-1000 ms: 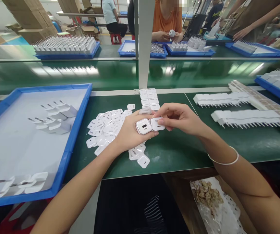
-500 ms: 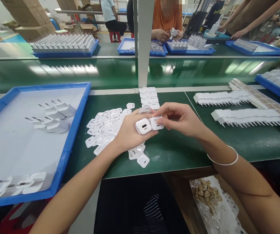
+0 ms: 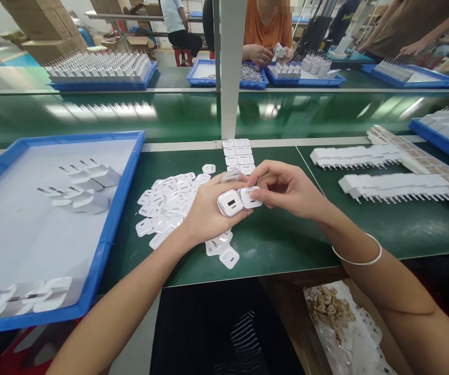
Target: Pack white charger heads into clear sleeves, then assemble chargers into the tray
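My left hand is closed around a white charger block, whose end face with two dark ports points at me. Beside that face, touching or nearly touching it, is a white rounded-square piece with a single slot. Thumb and forefinger of my right hand pinch this piece at its right edge. Whether it is a loose cover or the end of a second charger, I cannot tell. Under and left of my left hand spreads a pile of small white slotted pieces. Rows of white printed labels or plates lie just beyond my hands.
On the left stands a blue-rimmed tray with several white plugs. Two rows of plugs lie at right against a slatted strip. A metal post rises ahead. Across the bench, a person in orange handles a white piece.
My hands and the pieces in them hold almost the same pose. At far right across the bench, another person's hand has shifted to the right, away from the tray.
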A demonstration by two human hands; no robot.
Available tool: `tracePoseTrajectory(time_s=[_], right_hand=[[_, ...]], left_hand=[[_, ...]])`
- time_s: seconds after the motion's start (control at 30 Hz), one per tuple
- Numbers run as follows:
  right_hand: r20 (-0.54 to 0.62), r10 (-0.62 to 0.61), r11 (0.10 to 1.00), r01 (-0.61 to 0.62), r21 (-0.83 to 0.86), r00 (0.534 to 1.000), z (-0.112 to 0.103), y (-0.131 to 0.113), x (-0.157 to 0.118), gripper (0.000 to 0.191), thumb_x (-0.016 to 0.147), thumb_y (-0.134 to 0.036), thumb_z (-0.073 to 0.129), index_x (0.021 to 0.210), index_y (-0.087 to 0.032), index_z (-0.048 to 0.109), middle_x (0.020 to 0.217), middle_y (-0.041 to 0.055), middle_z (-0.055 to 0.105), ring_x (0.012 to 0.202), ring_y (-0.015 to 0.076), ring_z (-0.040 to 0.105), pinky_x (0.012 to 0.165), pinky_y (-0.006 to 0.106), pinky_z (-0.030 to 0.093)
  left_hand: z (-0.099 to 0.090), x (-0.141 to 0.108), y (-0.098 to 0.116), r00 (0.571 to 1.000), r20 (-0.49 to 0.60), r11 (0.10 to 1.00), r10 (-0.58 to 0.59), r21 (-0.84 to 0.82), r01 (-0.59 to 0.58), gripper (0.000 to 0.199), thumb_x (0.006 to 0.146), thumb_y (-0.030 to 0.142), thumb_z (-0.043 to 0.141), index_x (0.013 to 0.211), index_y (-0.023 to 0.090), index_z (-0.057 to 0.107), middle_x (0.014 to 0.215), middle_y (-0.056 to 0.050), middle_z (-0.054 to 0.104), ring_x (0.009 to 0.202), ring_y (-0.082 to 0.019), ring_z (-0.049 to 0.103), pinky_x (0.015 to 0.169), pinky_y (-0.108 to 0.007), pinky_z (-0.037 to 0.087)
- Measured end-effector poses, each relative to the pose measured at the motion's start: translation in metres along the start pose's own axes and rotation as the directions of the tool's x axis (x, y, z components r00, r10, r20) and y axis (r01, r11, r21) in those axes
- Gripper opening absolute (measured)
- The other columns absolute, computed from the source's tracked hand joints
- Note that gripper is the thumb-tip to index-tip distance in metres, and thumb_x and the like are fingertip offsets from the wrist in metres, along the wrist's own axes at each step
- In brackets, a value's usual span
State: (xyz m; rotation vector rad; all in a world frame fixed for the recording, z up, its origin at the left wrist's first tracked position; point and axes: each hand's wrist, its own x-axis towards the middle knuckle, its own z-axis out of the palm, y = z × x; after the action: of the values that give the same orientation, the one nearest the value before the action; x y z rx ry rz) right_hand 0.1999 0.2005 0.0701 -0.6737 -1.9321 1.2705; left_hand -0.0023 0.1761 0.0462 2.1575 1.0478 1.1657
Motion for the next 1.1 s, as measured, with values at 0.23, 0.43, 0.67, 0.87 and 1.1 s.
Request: tracePoseTrajectory(time_s=[0.23, 0.43, 0.67, 0.87, 1.1], right_hand=[[0.028, 0.036, 0.999, -0.037, 0.012, 0.999, -0.001, 0.003, 0.001, 0.019, 0.088, -0.030, 0.069, 0.086, -0.019, 0.055, 0.052, -0.0080, 0.048, 0.049, 0.0080, 0.047, 0.051, 0.023, 0.038], [0.063, 0.119, 0.992, -0.121, 0.038, 0.991, -0.003, 0.002, 0.001, 0.028, 0.084, -0.033, 0.074, 0.089, -0.020, 0.050, 0.048, -0.0108, 0.046, 0.042, 0.0068, 0.043, 0.046, 0.021, 0.034], [0.005, 0.158, 0.981, -0.158, 0.108, 0.987, 0.002, 0.008, 0.003, 0.036, 0.081, -0.038, 0.077, 0.093, -0.022, 0.047, 0.052, -0.0113, 0.046, 0.045, 0.0063, 0.041, 0.045, 0.020, 0.032], [0.091, 0.133, 0.971, -0.148, 0.186, 0.987, 0.004, 0.009, 0.003, 0.042, 0.076, -0.032, 0.081, 0.097, -0.023, 0.046, 0.059, -0.0103, 0.049, 0.054, 0.0081, 0.046, 0.053, 0.021, 0.037], [-0.131, 0.097, 0.995, -0.096, 0.012, 0.987, 0.003, 0.016, 0.008, 0.033, 0.072, -0.039, 0.083, 0.081, -0.019, 0.059, 0.059, -0.0064, 0.051, 0.055, 0.0090, 0.046, 0.053, 0.023, 0.038]], left_hand=[[0.001, 0.000, -0.002, 0.999, -0.007, 0.999, 0.050, -0.009, -0.050, 0.033, 0.072, 0.026, 0.080, 0.104, 0.021, 0.072, 0.113, -0.007, 0.070, 0.102, -0.023, 0.066, 0.090, -0.039, 0.055], [0.003, -0.002, -0.004, 0.996, 0.026, 0.997, 0.080, 0.008, -0.080, 0.031, 0.074, 0.028, 0.079, 0.104, 0.021, 0.072, 0.115, -0.008, 0.071, 0.112, -0.025, 0.064, 0.096, -0.041, 0.053], [0.002, -0.002, -0.003, 0.993, -0.088, 0.997, 0.075, -0.007, -0.075, 0.033, 0.073, 0.033, 0.079, 0.104, 0.023, 0.072, 0.116, -0.007, 0.070, 0.107, -0.025, 0.066, 0.096, -0.043, 0.052], [-0.001, 0.000, -0.001, 0.999, -0.028, 0.997, 0.030, -0.076, -0.032, 0.028, 0.074, 0.033, 0.079, 0.100, 0.023, 0.073, 0.109, -0.007, 0.072, 0.102, -0.024, 0.066, 0.089, -0.039, 0.053], [0.002, -0.003, 0.000, 0.982, 0.183, 0.995, 0.053, -0.087, -0.037, 0.019, 0.073, 0.029, 0.079, 0.089, 0.022, 0.072, 0.089, -0.003, 0.071, 0.088, -0.021, 0.066, 0.077, -0.032, 0.055]])
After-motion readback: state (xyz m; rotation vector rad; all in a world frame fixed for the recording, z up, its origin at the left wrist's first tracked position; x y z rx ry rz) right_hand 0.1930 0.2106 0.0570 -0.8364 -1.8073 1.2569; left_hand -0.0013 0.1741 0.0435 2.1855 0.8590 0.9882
